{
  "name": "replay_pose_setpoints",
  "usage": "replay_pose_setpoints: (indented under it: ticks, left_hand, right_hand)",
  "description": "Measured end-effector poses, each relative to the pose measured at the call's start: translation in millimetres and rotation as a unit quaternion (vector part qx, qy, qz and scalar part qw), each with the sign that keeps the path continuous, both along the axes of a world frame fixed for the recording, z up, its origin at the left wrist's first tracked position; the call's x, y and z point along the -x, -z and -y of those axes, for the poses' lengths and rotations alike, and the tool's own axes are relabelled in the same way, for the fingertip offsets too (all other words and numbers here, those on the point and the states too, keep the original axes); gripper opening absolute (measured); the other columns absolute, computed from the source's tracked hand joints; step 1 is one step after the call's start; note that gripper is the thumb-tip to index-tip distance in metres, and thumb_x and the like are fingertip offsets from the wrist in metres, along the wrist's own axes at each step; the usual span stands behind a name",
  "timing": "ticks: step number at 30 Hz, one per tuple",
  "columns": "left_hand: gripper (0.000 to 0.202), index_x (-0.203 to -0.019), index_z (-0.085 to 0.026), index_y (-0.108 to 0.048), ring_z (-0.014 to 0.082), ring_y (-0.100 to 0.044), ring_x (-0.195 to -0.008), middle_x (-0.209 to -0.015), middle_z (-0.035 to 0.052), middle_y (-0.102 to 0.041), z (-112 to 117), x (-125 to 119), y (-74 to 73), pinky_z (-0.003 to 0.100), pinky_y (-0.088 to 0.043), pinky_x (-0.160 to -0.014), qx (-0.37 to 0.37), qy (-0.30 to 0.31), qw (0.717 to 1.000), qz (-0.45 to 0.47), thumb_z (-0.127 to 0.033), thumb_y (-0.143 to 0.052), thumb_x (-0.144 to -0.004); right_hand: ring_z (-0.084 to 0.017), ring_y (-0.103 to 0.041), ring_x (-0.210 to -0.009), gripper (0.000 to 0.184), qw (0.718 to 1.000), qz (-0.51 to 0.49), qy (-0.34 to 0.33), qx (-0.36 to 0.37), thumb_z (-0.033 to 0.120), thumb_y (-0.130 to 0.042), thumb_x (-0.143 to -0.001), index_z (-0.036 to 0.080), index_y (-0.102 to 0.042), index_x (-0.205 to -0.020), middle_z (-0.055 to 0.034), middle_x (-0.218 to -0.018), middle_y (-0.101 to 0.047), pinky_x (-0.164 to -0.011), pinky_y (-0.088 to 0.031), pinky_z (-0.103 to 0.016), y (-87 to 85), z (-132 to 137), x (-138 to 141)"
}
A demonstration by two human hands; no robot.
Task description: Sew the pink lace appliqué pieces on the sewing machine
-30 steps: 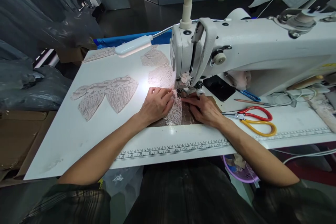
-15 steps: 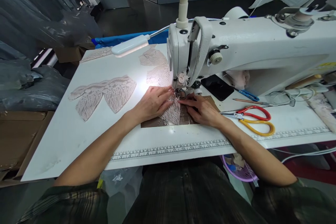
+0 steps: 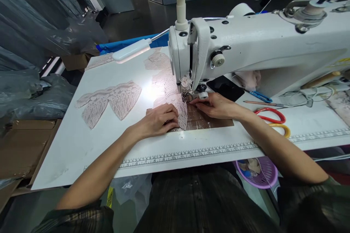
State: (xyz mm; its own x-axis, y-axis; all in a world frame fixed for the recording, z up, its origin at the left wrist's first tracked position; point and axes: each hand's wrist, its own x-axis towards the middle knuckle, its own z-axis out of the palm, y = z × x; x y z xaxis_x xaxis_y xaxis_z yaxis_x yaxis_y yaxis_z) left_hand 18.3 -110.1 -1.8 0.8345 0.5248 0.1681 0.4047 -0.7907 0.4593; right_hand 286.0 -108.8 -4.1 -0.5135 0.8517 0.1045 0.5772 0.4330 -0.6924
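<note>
A pale pink lace piece (image 3: 181,113) lies on the brown plate of a white sewing machine (image 3: 246,47), running under the presser foot (image 3: 187,97). My left hand (image 3: 158,119) rests on the lace's left side, fingers curled and pressing it flat. My right hand (image 3: 216,105) lies just right of the presser foot, fingers stretched toward it, fingertips on the lace edge.
More lace pieces lie on the white table (image 3: 82,142), one pair at the left (image 3: 109,100), others behind the needle (image 3: 160,62). Red and yellow scissors (image 3: 273,120), a blue tool (image 3: 259,96) and a pencil sit at the right. A lamp (image 3: 131,50) lights the needle area. A purple basket (image 3: 258,173) hangs below.
My left hand has slid back toward me along the lace. My right hand has moved up closer to the presser foot. The view has shifted a little.
</note>
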Motion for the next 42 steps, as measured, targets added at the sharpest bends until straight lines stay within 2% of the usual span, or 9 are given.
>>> replay_pose_setpoints:
  ticks: [5, 8, 12, 19, 22, 27, 30, 36, 42]
  left_hand:
    - [0.026, -0.084, -0.016, -0.068, 0.0175, -0.062, -0.09, -0.099, 0.0096, -0.066, 0, -1, 3.8, 0.033, -0.055, -0.077, 0.001, -0.005, 1.0, 0.031, -0.027, -0.051, -0.099]
    - [0.024, -0.086, -0.016, -0.068, 0.0178, -0.063, -0.091, -0.1, 0.0101, -0.066, 2, -1, 3.2, 0.033, -0.055, -0.078, -0.001, -0.011, 0.999, 0.034, -0.026, -0.05, -0.099]
    - [0.021, -0.086, -0.015, -0.068, 0.0172, -0.064, -0.088, -0.097, 0.0101, -0.067, 4, -4, 3.2, 0.034, -0.057, -0.077, -0.033, -0.021, 0.997, 0.071, -0.025, -0.053, -0.097]
    - [0.008, -0.092, -0.017, -0.071, 0.0162, -0.069, -0.084, -0.093, 0.0072, -0.073, 1, -8, 14.4, 0.031, -0.059, -0.073, -0.159, 0.029, 0.981, 0.107, -0.019, -0.063, -0.091]
    - [0.008, -0.088, -0.015, -0.071, 0.015, -0.07, -0.08, -0.089, 0.0064, -0.074, 0, -8, 16.9, 0.027, -0.06, -0.068, -0.155, 0.035, 0.975, 0.156, -0.012, -0.063, -0.088]
    - [0.006, -0.087, -0.013, -0.069, 0.0147, -0.072, -0.08, -0.092, 0.0085, -0.074, 2, -8, 12.9, 0.025, -0.062, -0.064, -0.151, -0.044, 0.96, 0.231, -0.009, -0.065, -0.085]
    - [0.006, -0.087, -0.014, -0.069, 0.0157, -0.072, -0.079, -0.091, 0.0074, -0.075, 3, -10, 12.9, 0.027, -0.062, -0.065, -0.181, -0.018, 0.961, 0.209, -0.01, -0.066, -0.083]
    - [0.008, -0.088, -0.015, -0.069, 0.0152, -0.071, -0.076, -0.09, 0.0059, -0.076, 2, -15, 17.1, 0.03, -0.061, -0.066, -0.221, 0.03, 0.962, 0.157, -0.009, -0.064, -0.085]
    - [0.007, -0.088, -0.014, -0.068, 0.0153, -0.07, -0.076, -0.09, 0.0056, -0.076, 4, -15, 17.4, 0.03, -0.059, -0.066, -0.237, 0.04, 0.963, 0.126, -0.009, -0.064, -0.086]
  right_hand:
    - [-0.011, -0.056, -0.06, 0.026, 0.998, -0.059, 0.007, 0.037, 0.016, -0.052, -0.084, 0.018, -0.073, -0.099, 0.0003, -0.074, -0.066, -0.059, -0.045, -0.025, 4.7, 17, 13]
    - [-0.012, -0.056, -0.069, 0.02, 0.994, -0.097, -0.041, 0.004, 0.02, -0.059, -0.083, 0.016, -0.069, -0.1, -0.0021, -0.083, -0.065, -0.065, -0.046, -0.026, 5.4, 28, 19]
    - [-0.017, -0.059, -0.082, 0.018, 0.995, -0.048, -0.07, -0.047, 0.034, -0.065, -0.087, 0.018, -0.068, -0.097, -0.0041, -0.09, -0.065, -0.078, -0.046, -0.033, 9.1, 34, 27]
    - [-0.018, -0.06, -0.086, 0.011, 0.996, -0.009, -0.078, -0.045, 0.025, -0.058, -0.091, 0.02, -0.068, -0.092, -0.0038, -0.091, -0.066, -0.084, -0.044, -0.036, 14.2, 33, 28]
    - [-0.018, -0.061, -0.089, 0.01, 0.993, -0.053, -0.095, -0.044, 0.02, -0.059, -0.087, 0.018, -0.068, -0.091, -0.005, -0.093, -0.066, -0.085, -0.046, -0.034, 12.5, 30, 23]
    - [-0.015, -0.059, -0.076, 0.018, 0.987, -0.093, 0.075, -0.104, 0.013, -0.056, -0.083, 0.016, -0.07, -0.093, -0.0062, -0.095, -0.064, -0.072, -0.049, -0.03, 15.0, 22, 14]
    - [-0.015, -0.058, -0.073, 0.019, 0.981, -0.079, 0.126, -0.121, 0.013, -0.055, -0.084, 0.016, -0.07, -0.095, -0.0054, -0.091, -0.063, -0.071, -0.049, -0.029, 18.7, 21, 13]
    - [-0.02, -0.057, -0.089, 0.033, 0.982, 0.022, 0.049, -0.183, 0.019, -0.05, -0.091, 0.017, -0.069, -0.118, -0.0113, -0.102, -0.062, -0.08, -0.05, -0.035, 27.9, 22, 15]
    - [-0.024, -0.054, -0.093, 0.037, 0.974, 0.073, 0.013, -0.215, 0.015, -0.049, -0.09, 0.019, -0.07, -0.12, -0.0137, -0.106, -0.061, -0.083, -0.05, -0.04, 36.1, 19, 15]
